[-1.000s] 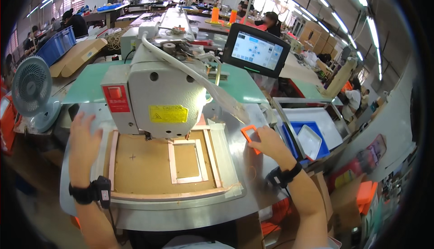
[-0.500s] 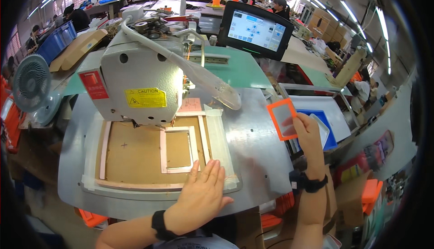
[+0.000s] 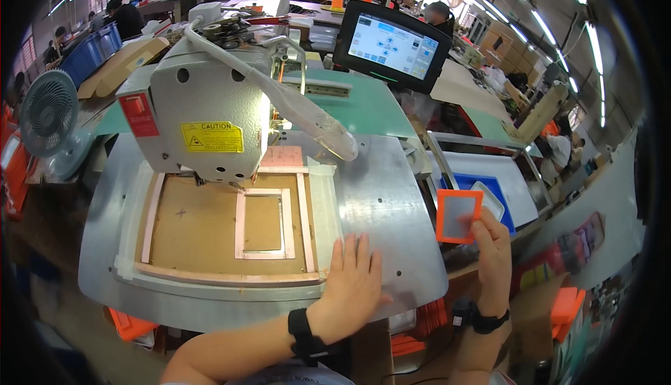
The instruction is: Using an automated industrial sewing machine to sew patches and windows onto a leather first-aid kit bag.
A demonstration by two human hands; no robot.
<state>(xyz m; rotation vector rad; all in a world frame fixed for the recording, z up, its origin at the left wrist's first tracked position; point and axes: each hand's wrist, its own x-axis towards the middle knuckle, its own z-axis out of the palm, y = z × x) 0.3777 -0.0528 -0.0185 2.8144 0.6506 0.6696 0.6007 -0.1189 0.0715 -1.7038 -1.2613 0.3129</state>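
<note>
My right hand pinches an orange rectangular piece with a translucent window by its right edge, holding it up off the right side of the metal table. My left hand lies with fingers stretched on the metal table, holding nothing, at the lower right of a taped brown template board. Pale strips border the board, and a small pale rectangular frame sits on its right part. Above the board's far edge stands a grey sewing machine head, its needle area partly hidden.
A touch screen stands behind the machine at the right. Blue tray and a white dish lie beyond my right hand. A fan is at the left. Orange pieces lie below the table edge. People work farther back.
My left hand has slid right, off the board's lower right corner onto the metal table. My right hand has lowered the orange piece slightly and turned it more upright.
</note>
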